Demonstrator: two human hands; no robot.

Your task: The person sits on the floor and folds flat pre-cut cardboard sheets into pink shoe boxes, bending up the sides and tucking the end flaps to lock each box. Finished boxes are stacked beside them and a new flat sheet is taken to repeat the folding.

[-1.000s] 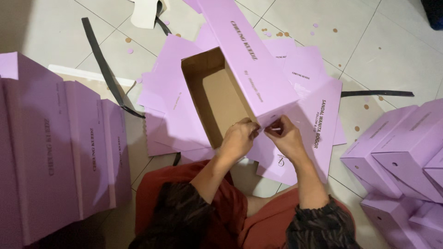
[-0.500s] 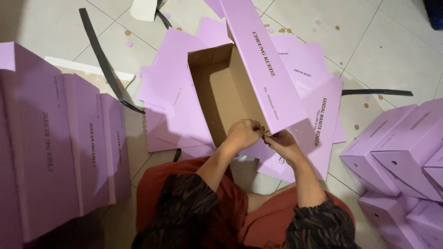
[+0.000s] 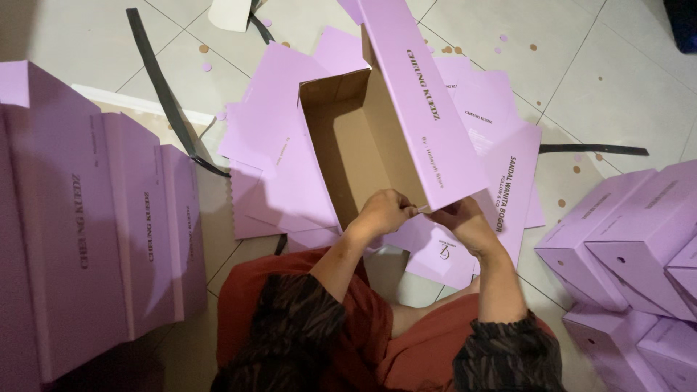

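Down on the tiled floor [image 3: 87, 43], a person sits with a half-assembled lilac cardboard box [image 3: 377, 138] set in front of the knees, its brown inside facing up and one long lilac side wall standing tall along its right edge. Both hands meet at the near end of that box: the left hand [image 3: 383, 212] is curled closed over the near edge of the brown interior, and the right hand [image 3: 465, 220] is pinched shut on the lower corner of the lilac wall, with a small pale flap showing between the two sets of fingertips. The hands sit just beside each other, almost touching. Under and around the box lies a spread of flat lilac sheets [image 3: 272, 138], overlapping one another across the floor, some bearing dark lettering. To the person's left stands a row of folded lilac pieces [image 3: 109, 232], leaning together side by side. To the right, a cluster of finished lilac boxes [image 3: 632, 239] is stacked close together, small round holes visible in their sides. A dark strap [image 3: 163, 94] runs diagonally over the floor beyond the sheets, and another dark strip [image 3: 595, 149] lies near the finished boxes. Small round paper dots [image 3: 450, 49] are scattered over the tiles. The person wears a rust-red garment with dark patterned sleeves [image 3: 290, 319].
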